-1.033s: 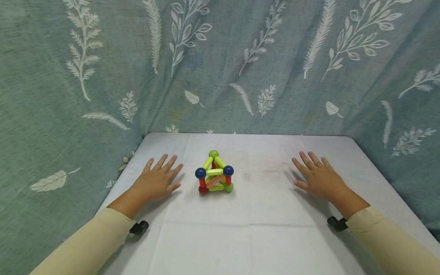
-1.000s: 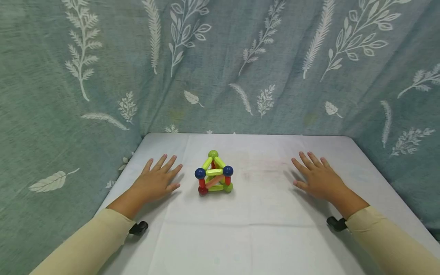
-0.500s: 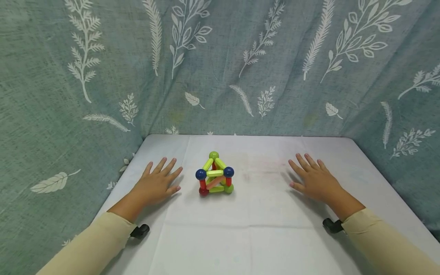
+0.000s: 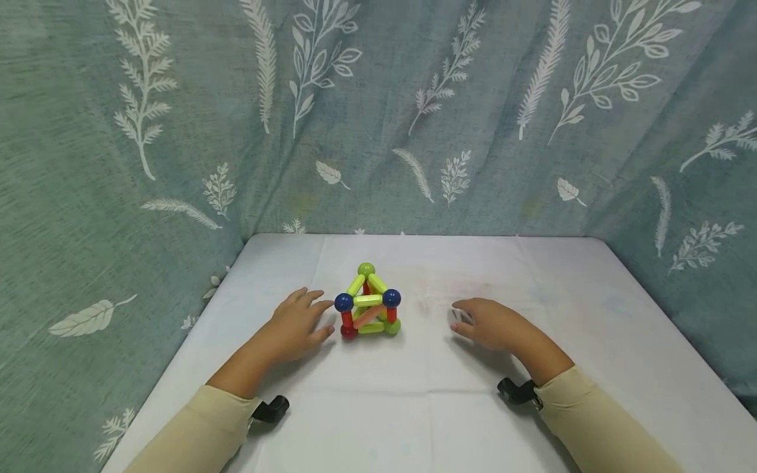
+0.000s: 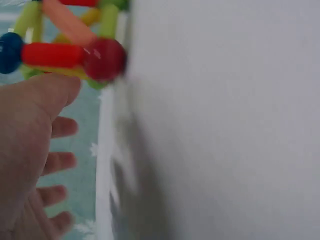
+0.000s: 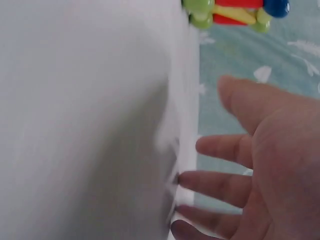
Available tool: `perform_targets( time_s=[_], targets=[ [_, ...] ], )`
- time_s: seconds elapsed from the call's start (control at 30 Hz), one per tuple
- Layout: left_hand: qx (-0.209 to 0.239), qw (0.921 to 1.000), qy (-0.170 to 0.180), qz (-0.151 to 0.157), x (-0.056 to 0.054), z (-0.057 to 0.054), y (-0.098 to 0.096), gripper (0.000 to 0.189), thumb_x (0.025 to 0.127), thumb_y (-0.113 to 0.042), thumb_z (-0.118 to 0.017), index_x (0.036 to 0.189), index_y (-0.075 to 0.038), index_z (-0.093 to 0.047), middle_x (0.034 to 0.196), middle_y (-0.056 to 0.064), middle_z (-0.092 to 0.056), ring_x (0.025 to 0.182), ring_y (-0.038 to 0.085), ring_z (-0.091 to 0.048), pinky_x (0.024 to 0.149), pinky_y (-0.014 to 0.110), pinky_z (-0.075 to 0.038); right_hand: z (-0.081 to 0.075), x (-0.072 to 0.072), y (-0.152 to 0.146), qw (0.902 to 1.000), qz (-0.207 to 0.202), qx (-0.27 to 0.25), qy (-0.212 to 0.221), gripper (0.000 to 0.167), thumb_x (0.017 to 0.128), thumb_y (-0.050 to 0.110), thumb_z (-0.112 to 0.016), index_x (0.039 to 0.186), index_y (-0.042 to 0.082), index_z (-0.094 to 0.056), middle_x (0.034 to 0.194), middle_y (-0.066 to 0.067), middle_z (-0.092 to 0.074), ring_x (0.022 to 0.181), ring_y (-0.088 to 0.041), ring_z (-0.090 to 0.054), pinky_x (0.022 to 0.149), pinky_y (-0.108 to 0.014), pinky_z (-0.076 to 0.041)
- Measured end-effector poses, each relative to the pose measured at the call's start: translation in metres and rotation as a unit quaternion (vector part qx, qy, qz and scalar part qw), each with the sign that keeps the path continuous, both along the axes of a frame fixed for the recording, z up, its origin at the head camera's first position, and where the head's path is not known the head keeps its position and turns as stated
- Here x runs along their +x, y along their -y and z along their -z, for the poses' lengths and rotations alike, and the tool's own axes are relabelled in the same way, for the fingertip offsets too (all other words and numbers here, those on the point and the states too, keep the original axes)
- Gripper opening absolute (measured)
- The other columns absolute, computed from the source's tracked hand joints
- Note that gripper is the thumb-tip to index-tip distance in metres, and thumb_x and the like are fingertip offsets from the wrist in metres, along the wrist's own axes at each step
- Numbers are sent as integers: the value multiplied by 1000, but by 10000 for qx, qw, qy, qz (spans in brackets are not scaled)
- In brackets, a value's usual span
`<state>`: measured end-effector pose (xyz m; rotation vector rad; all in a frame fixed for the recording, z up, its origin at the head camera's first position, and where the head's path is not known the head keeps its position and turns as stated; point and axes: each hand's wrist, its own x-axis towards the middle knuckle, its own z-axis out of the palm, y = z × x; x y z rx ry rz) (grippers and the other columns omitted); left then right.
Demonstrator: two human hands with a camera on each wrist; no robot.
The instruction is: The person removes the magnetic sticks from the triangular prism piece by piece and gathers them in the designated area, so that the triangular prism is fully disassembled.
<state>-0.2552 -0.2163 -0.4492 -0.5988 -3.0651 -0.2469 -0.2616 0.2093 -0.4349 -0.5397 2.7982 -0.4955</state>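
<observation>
A small prism-shaped frame of magnetic rods and balls stands on the white table left of its middle. Its rods are yellow-green, red and orange; the balls are blue, green and dark red. Close at its left side is my left hand, fingers spread and slightly bent, holding nothing. In the left wrist view the dark red ball shows just beyond the thumb. My right hand is over the table a good way right of the frame, fingers loosely bent and thumb apart, with nothing in it.
A white cloth covers the table, with faint reddish stains near the middle. Behind and to the sides hangs a blue-green curtain with a white leaf print. Each wrist carries a black camera mount.
Both hands have moved inward toward the rod-and-ball frame, the right one farther. Their flat, spread fingers have bent and the hands have turned palms inward. The frame stays in place.
</observation>
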Motion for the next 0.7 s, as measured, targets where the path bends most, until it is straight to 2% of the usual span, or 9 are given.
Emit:
perform_targets(
  time_s=[0.07, 0.17, 0.33, 0.43, 0.47, 0.6, 0.7],
  targets=[
    [617, 9974, 360, -130, 0, 0, -5, 59, 100, -44, -66, 148, -11, -56, 157, 17, -48, 149, 48, -35, 118, 67, -31, 0, -2, 12, 9999, -33, -93, -115, 59, 105, 47, -61, 152, 11, -53, 151, -11, -57, 143, -34, -51, 116, -55, -40],
    [1378, 9863, 864, -259, 0, 3, -11, 57, 98, -38, -70, 144, -6, -59, 149, 17, -56, 141, 43, -46, 115, 62, -38, -2, -3, 27, 9989, -87, -401, -212, 52, 104, 41, -64, 146, 11, -59, 142, -10, -64, 132, -30, -60, 110, -53, -46],
    [2235, 9663, 1240, -305, -1, 13, -17, 44, 95, -34, -75, 133, -13, -66, 135, 9, -67, 127, 34, -60, 108, 57, -46, -1, -4, 50, 9935, -73, -1105, -273, 48, 103, 36, -67, 145, 13, -60, 136, -8, -68, 121, -26, -67, 102, -49, -53],
    [2674, 9516, 1474, -348, 1, 19, -20, 40, 94, -33, -78, 130, -18, -67, 129, 4, -69, 121, 27, -64, 105, 52, -50, -2, -4, 62, 9868, -39, -1571, -380, 48, 102, 34, -69, 144, 15, -59, 132, -9, -69, 116, -24, -69, 99, -47, -55],
    [2731, 9493, 1518, -343, 2, 21, -20, 41, 94, -34, -79, 130, -18, -67, 126, 2, -70, 119, 25, -64, 104, 51, -51, -3, -4, 66, 9835, -25, -1764, -404, 48, 101, 33, -70, 144, 15, -58, 131, -9, -70, 114, -24, -70, 98, -47, -56],
    [2650, 9539, 1385, -264, 1, 25, -22, 37, 92, -33, -81, 124, -20, -69, 112, -3, -70, 106, 17, -63, 97, 44, -51, -11, -2, 81, 9686, -72, -2436, -488, 52, 97, 27, -75, 144, 20, -55, 131, -9, -68, 108, -21, -70, 94, -43, -58],
    [2657, 9557, 1236, -273, 0, 25, -22, 33, 92, -31, -82, 120, -21, -70, 109, -5, -71, 104, 16, -63, 97, 45, -51, -16, -2, 92, 9633, -146, -2616, -582, 58, 93, 22, -79, 145, 22, -54, 131, -7, -66, 105, -19, -70, 90, -41, -59]
  ],
)
